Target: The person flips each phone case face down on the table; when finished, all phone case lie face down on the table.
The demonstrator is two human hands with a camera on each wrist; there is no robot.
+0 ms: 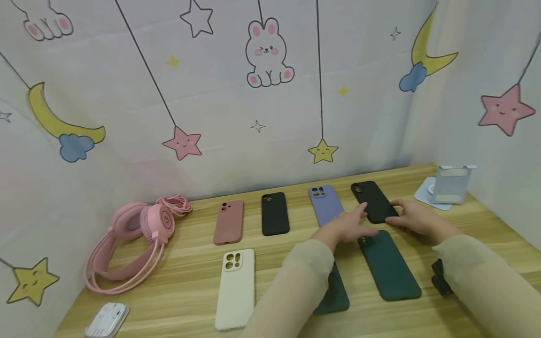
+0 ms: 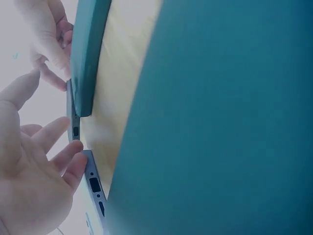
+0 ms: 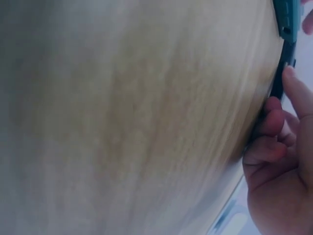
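Note:
My right hand (image 1: 412, 217) holds the lower right corner of a black phone case (image 1: 376, 199). Its thumb lies at the near edge and its bent fingers at the right side, as the right wrist view also shows. My left hand (image 1: 344, 226) is spread between that case, a purple phone case (image 1: 326, 204) and a dark green phone case (image 1: 390, 267), with nothing in its grasp. In the left wrist view its fingers (image 2: 61, 156) reach close to the end of the purple case. A second dark green case (image 1: 336, 293) lies partly hidden under the left forearm.
Further left lie another black case (image 1: 274, 213), a pink case (image 1: 229, 223) and a cream case (image 1: 235, 291). Pink headphones (image 1: 137, 234) and boxed white earphones (image 1: 107, 319) sit at the left. A pale blue stand (image 1: 452, 185) occupies the far right corner, before a patterned curtain (image 1: 270, 117).

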